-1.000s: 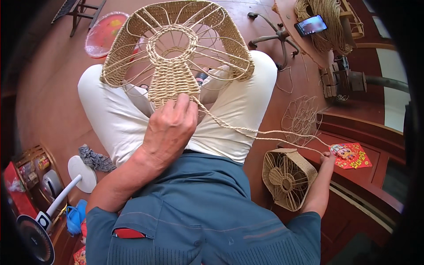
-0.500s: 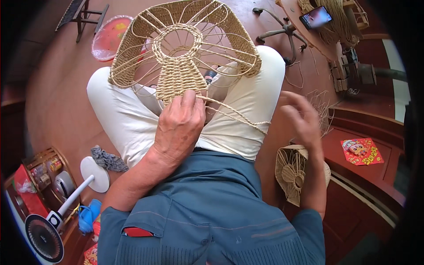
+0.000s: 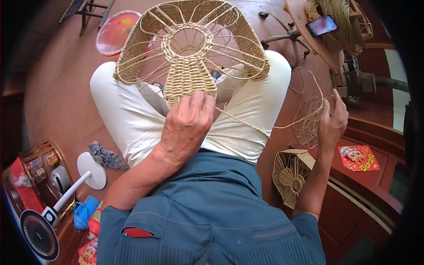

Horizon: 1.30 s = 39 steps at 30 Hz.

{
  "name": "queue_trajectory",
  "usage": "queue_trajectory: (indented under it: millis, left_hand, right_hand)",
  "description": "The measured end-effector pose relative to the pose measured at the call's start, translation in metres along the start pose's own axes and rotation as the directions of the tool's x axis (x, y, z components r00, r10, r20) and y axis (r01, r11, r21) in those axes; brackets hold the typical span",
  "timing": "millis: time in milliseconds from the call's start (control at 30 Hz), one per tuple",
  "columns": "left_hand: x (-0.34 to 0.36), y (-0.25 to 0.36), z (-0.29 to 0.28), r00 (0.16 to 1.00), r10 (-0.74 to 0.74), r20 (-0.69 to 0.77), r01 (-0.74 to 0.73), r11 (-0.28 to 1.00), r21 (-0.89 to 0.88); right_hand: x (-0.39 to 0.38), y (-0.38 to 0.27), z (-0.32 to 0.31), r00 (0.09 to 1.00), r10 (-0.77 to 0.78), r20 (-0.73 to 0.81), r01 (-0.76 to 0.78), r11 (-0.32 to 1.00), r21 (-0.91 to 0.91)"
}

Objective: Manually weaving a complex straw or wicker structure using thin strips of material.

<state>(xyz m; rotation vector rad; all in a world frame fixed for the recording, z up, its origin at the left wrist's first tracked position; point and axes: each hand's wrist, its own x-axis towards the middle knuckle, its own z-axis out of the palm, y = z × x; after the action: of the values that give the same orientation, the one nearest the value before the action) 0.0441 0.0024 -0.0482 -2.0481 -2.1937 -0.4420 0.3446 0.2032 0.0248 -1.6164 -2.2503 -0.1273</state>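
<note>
While sitting with knees apart, dressed in a blue-green shirt [image 3: 185,221] with something red [image 3: 138,232] in its pocket, and in pale trousers [image 3: 119,115], bearing the basket [image 3: 132,51] across both thighs. Gripping the near edge of its woven panel [image 3: 190,79] in the left hand [image 3: 187,121], curled tight over it; cannot tell what lies under the palm. Holding the cord [image 3: 243,122] in the right hand [image 3: 333,121], out past the right knee, narrowly at the thumb, with the loose tail slanting up beyond. Following the cord back, crossing the right thigh to the panel's near edge beside the left hand. Past the panel, looking onto the basket's ring [image 3: 166,43] and, farther out, its curved wall [image 3: 254,53].

Near the right forearm [image 3: 316,183], can see a smaller basket [image 3: 289,176], partly hidden by it, and a red card [image 3: 359,158] on a red ledge [image 3: 349,179]. To the left, can see a fan [image 3: 39,234], something blue [image 3: 84,213] and, beside the fan's white base [image 3: 92,171], a crumpled cloth [image 3: 106,155]. Beyond the right hand, can make out a tangle of thin strands [image 3: 308,126]. Farthest off, can see a red basin [image 3: 115,33] under clear plastic, a chair base [image 3: 291,35], and a phone [image 3: 322,25] near bundled cord [image 3: 338,39].
</note>
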Motion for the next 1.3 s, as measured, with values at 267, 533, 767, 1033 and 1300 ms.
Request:
queue_trajectory:
  millis: [267, 533, 767, 1033, 1300]
  left_hand:
    - [-0.001, -0.004, 0.003, 0.991, -0.050, -0.124, 0.018, 0.969, -0.246]
    - [-0.004, -0.002, 0.002, 0.981, -0.136, -0.136, 0.076, 0.925, -0.372]
    - [0.001, -0.007, -0.017, 0.976, -0.217, -0.016, 0.174, 0.823, -0.540]
    - [0.015, -0.020, -0.030, 0.949, -0.252, 0.190, 0.311, 0.657, -0.687]
    - [0.000, -0.025, -0.024, 0.883, -0.332, 0.332, 0.435, 0.312, -0.845]
  right_hand:
    - [-0.100, -0.133, 0.045, 0.550, -0.398, 0.734, -0.639, 0.364, 0.677]
    - [-0.090, -0.160, 0.072, 0.537, -0.407, 0.739, -0.829, -0.091, 0.552]
    - [-0.081, -0.169, 0.064, 0.603, -0.400, 0.690, -0.779, -0.109, 0.617]
    - [-0.079, -0.172, 0.065, 0.647, -0.411, 0.642, -0.739, -0.131, 0.661]
    - [-0.092, -0.175, 0.060, 0.692, -0.313, 0.651, -0.699, -0.066, 0.712]
